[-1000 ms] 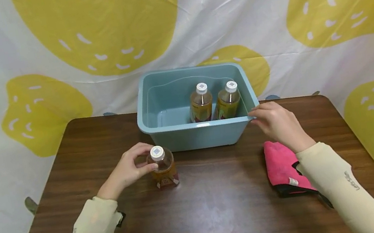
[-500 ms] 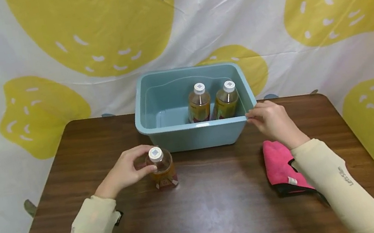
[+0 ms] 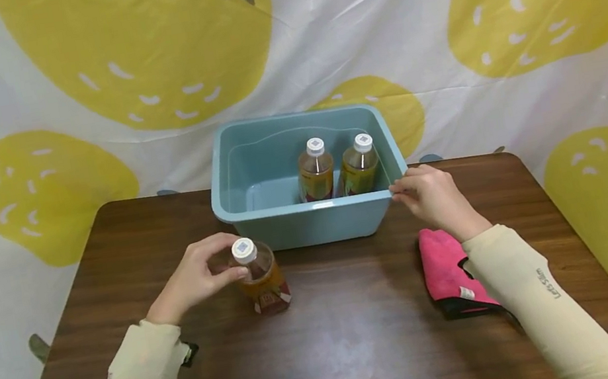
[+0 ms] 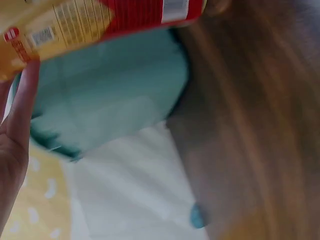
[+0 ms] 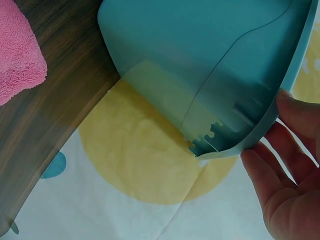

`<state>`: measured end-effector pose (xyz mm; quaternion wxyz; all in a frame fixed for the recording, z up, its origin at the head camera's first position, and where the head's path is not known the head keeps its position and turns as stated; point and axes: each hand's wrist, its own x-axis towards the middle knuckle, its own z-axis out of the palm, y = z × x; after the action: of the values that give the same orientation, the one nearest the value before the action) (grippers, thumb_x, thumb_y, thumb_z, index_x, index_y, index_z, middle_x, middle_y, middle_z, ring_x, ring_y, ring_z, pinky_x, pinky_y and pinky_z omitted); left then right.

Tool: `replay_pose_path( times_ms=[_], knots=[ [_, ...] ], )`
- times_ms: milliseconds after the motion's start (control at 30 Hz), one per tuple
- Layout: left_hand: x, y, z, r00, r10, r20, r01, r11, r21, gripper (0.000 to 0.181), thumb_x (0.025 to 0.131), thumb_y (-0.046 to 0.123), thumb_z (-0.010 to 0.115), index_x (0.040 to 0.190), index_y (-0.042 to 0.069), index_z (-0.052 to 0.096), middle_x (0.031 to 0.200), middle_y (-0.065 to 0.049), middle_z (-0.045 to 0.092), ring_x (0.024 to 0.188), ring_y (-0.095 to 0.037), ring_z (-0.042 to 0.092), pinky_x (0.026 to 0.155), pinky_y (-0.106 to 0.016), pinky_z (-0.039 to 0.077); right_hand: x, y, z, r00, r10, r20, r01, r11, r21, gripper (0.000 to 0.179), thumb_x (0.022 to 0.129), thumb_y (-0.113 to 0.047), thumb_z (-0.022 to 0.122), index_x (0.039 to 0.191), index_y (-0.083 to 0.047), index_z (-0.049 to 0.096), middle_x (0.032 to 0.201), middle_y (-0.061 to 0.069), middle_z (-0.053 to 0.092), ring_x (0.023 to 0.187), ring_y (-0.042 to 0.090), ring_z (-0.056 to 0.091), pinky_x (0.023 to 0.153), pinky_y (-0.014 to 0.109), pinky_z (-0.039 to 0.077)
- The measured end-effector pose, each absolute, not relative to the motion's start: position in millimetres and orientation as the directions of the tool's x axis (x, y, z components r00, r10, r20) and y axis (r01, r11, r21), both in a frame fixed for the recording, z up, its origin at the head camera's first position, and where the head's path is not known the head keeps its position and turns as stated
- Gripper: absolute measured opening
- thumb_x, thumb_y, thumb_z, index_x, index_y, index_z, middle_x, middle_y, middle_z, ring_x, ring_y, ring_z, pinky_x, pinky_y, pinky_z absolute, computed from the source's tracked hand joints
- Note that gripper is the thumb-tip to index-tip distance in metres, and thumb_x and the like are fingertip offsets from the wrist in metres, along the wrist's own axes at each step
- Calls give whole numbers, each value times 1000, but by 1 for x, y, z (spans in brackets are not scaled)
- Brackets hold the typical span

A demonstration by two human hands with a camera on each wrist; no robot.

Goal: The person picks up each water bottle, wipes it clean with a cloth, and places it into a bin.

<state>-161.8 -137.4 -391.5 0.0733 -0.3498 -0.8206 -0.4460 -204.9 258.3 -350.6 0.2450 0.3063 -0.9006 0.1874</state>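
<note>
My left hand (image 3: 195,278) grips a bottle of brownish drink (image 3: 264,283) by its shoulder, just below the white cap. The bottle leans a little to the left, in front of a blue plastic tub (image 3: 316,226); whether its base touches the table cannot be told. Up close, the left wrist view has its yellow and red label (image 4: 100,25). At the tub's front right corner, my right hand (image 3: 432,198) pinches the rim (image 5: 265,122) between thumb and fingers. Inside the tub two similar bottles, one left (image 3: 316,174) and one right (image 3: 359,168), stand upright in its right half.
A folded pink cloth (image 3: 450,269) with black edging lies on the brown wooden table (image 3: 337,351), partly under the right forearm. Behind the tub hangs a white curtain (image 3: 166,162) printed with yellow fruit. A small dark object (image 3: 189,354) shows beside the left sleeve.
The bottle in my left hand has gone from upright to slightly tilted, its cap moving left. My right hand stays on the tub's rim. The head view has shifted slightly.
</note>
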Motion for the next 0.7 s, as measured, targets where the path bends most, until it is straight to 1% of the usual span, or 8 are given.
replay_pose_path(
  times_ms=[133, 200, 333, 467, 533, 600, 700],
  knots=[
    [-162, -144, -369, -718, 536, 444, 660, 321, 680, 39, 65, -9, 75, 100, -2, 60, 94, -12, 62, 88, -3, 53, 61, -26, 53, -204, 258, -350, -689, -456, 563, -641, 746, -181, 15, 65, 0, 77, 79, -1, 72, 75, 9, 67, 71, 28, 58, 62, 43, 48],
    [-161, -149, -354, -709, 545, 448, 669, 320, 671, 41, 64, -10, 75, 101, -1, 60, 94, -11, 62, 87, -3, 53, 59, -25, 52, -204, 258, -350, -686, -456, 568, -643, 745, -178, 15, 65, 0, 77, 79, -1, 72, 74, 10, 67, 70, 28, 58, 62, 43, 48],
    [-159, -156, -319, -688, 546, 478, 694, 305, 652, 42, 64, -9, 75, 102, 2, 61, 95, -2, 62, 83, -4, 55, 57, -23, 51, -205, 258, -350, -682, -457, 571, -645, 744, -176, 14, 66, 0, 77, 79, -1, 72, 75, 10, 67, 72, 28, 59, 63, 43, 48],
    [-158, -159, -287, -641, 557, 528, 740, 267, 617, 44, 62, -11, 74, 102, 1, 61, 97, 4, 61, 82, -6, 57, 59, -21, 52, -206, 258, -351, -686, -454, 568, -640, 748, -175, 15, 66, 1, 77, 79, -1, 72, 75, 10, 67, 72, 28, 60, 64, 43, 49],
    [-160, -159, -274, -619, 564, 546, 759, 251, 601, 44, 62, -11, 74, 103, 0, 62, 98, 6, 61, 83, -5, 57, 61, -20, 52, -205, 258, -351, -690, -451, 566, -636, 752, -175, 15, 65, 2, 77, 80, -1, 72, 75, 10, 67, 71, 28, 59, 63, 43, 49],
    [-163, -159, -263, -603, 563, 565, 771, 229, 595, 44, 62, -14, 73, 103, -2, 62, 99, 4, 62, 85, -6, 58, 63, -20, 52, -205, 258, -351, -694, -450, 562, -631, 756, -174, 16, 66, 2, 77, 80, -1, 72, 75, 10, 67, 71, 28, 59, 62, 43, 49],
    [-169, -159, -249, -607, 537, 586, 770, 215, 600, 42, 62, -18, 70, 101, -4, 62, 98, 3, 63, 87, -7, 59, 62, -20, 52, -204, 258, -351, -698, -451, 556, -627, 760, -171, 15, 66, 1, 76, 81, -1, 72, 75, 9, 67, 70, 27, 59, 62, 42, 48]
  ],
)
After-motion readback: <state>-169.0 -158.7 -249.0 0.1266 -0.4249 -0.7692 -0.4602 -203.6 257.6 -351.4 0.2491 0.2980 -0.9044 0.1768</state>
